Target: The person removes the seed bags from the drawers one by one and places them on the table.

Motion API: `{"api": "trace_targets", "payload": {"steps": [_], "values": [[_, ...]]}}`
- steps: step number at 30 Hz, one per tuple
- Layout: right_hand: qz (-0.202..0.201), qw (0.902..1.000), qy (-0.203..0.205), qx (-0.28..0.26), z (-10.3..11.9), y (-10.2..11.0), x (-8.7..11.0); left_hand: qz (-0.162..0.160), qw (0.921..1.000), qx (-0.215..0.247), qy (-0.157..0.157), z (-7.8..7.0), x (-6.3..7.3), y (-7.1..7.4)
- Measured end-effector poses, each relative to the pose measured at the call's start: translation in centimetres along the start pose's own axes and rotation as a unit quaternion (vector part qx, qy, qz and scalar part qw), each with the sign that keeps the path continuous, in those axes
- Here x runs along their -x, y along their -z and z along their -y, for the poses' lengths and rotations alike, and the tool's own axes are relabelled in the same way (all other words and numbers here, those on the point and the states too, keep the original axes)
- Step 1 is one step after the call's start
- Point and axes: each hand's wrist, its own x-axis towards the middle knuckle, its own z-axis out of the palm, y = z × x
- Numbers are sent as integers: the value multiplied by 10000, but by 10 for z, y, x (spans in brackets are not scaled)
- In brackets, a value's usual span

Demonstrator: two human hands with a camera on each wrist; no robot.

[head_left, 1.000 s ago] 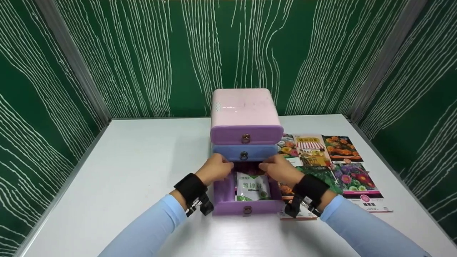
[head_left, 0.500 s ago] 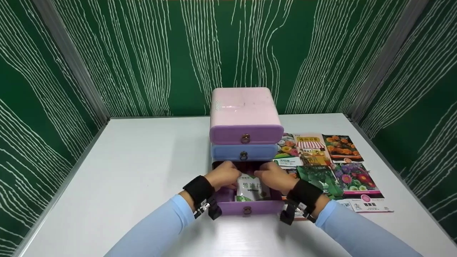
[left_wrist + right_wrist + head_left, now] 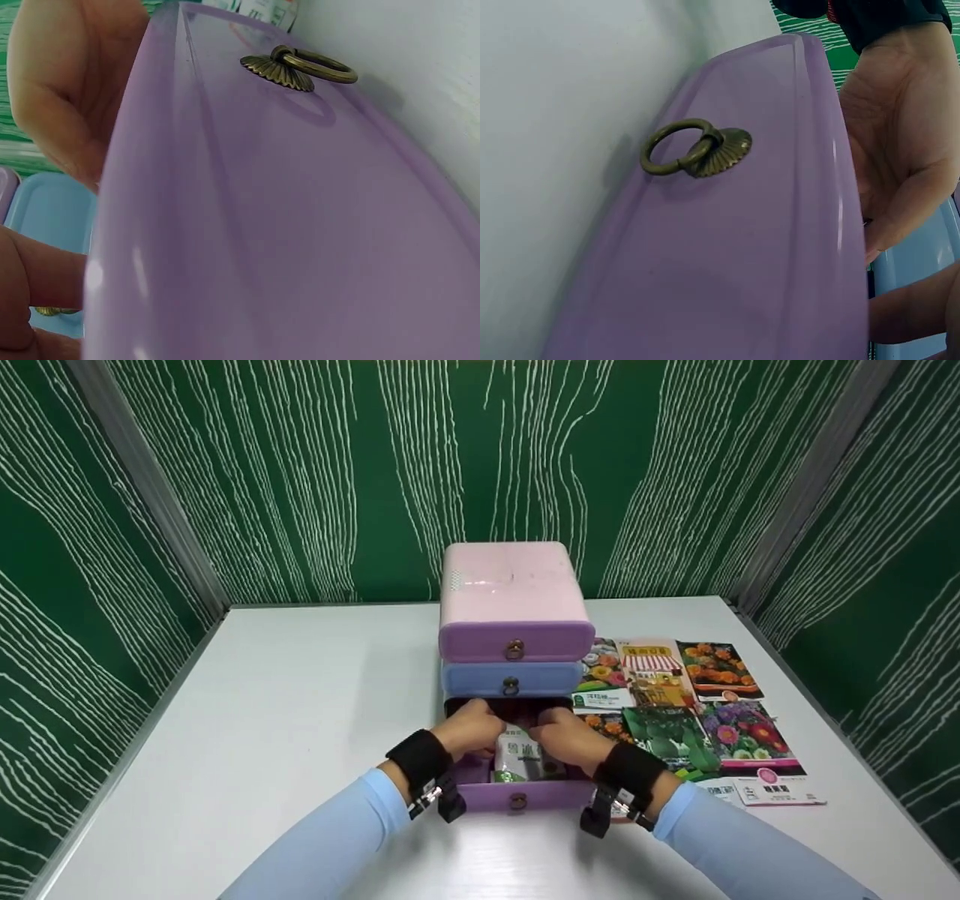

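A white and green seed packet [image 3: 523,765] lies in the pulled-out purple bottom drawer [image 3: 480,796] of a small drawer cabinet. My left hand [image 3: 471,729] reaches over the drawer's left side, its curled fingers holding the packet's upper left edge. Opposite it, my right hand [image 3: 571,739] holds the upper right part and covers some of the print. In the left wrist view the drawer front [image 3: 285,195] hides the fingertips of my left hand [image 3: 34,281]. The right wrist view likewise shows my right hand [image 3: 907,142] dipping behind the drawer front [image 3: 735,247], which carries a brass ring pull [image 3: 679,146].
Above the drawer, the blue middle drawer [image 3: 476,679] and the purple top drawer [image 3: 476,642] are pushed in under the pink cabinet top [image 3: 517,581]. Several flower and vegetable seed packets [image 3: 750,735] lie in rows on the white table [image 3: 315,720] to the right.
Both hands have moved inward and down from the drawer's back corners onto the packet. In the last half second the right hand has shifted slightly left; the drawer stays out.
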Motion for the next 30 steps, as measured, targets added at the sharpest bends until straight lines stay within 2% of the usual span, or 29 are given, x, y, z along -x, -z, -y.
{"api": "trace_targets", "payload": {"steps": [5, 8, 11, 17, 23, 26, 30], "values": [[50, 9999, -43, 109, 0, 0, 1, -160, 9998, 144, 8, -1, 0, 0], [38, 9998, -151, 101, 0, 0, 3, -299, 9989, 358, 41, -1, 0, 1], [24, 9997, -215, 75, 0, -1, 4, -295, 9973, 667, 124, -1, 0, 1], [69, 9994, -281, 194, -2, -3, 6, -50, 9941, 1039, 320, 2, -2, 2], [22, 9999, -52, 158, -4, -5, 3, 353, 9901, 1267, 497, 5, -1, 0], [12, 9998, 49, 178, -5, -6, 1, 380, 9896, 1296, 490, 5, -1, -1], [14, 9999, 82, 129, -6, -6, 0, 274, 9854, 1604, 505, 5, -2, -1]]}}
